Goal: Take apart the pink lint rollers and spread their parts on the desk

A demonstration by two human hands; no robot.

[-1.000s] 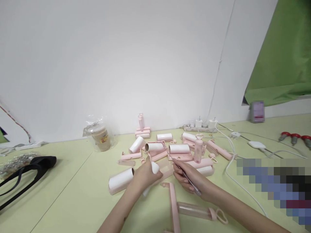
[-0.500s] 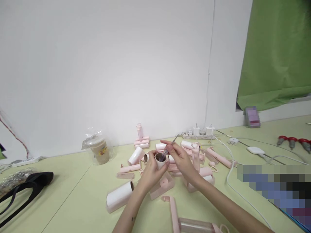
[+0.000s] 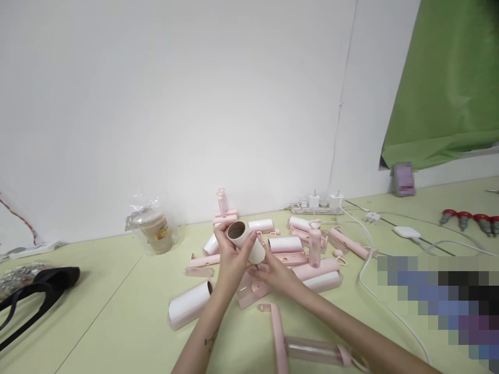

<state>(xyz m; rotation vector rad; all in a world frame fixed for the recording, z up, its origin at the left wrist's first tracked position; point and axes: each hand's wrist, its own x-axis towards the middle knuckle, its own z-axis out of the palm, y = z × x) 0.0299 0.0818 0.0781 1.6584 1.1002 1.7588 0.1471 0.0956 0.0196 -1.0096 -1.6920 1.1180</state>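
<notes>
A white paper roll with a brown cardboard core (image 3: 255, 250), which looks like a lint roller refill, is tilted in the air with its open end up and to the left. My left hand (image 3: 231, 252) is closed around its upper part, thumb across the front. The fingers of my right hand (image 3: 273, 272) close on the roll's lower end, partly hidden; whether they also hold a thin tool I cannot make out. Just below lies a clear pink box-like cover (image 3: 249, 292). Another white roll (image 3: 191, 305) in a clear cover rests left of my forearm.
Several pink lint roller parts and white rolls (image 3: 285, 244) crowd the table behind my hands. A T-shaped pink roller handle (image 3: 277, 332) lies in front. A bagged cup (image 3: 158, 234) stands left; a power strip (image 3: 317, 209), white cables (image 3: 366, 280) and red-handled tools (image 3: 463, 218) are right.
My right hand has moved from above the roll's open end to its lower end. The thin tool it held inside the core no longer shows. My left hand has raised and tilted the roll.
</notes>
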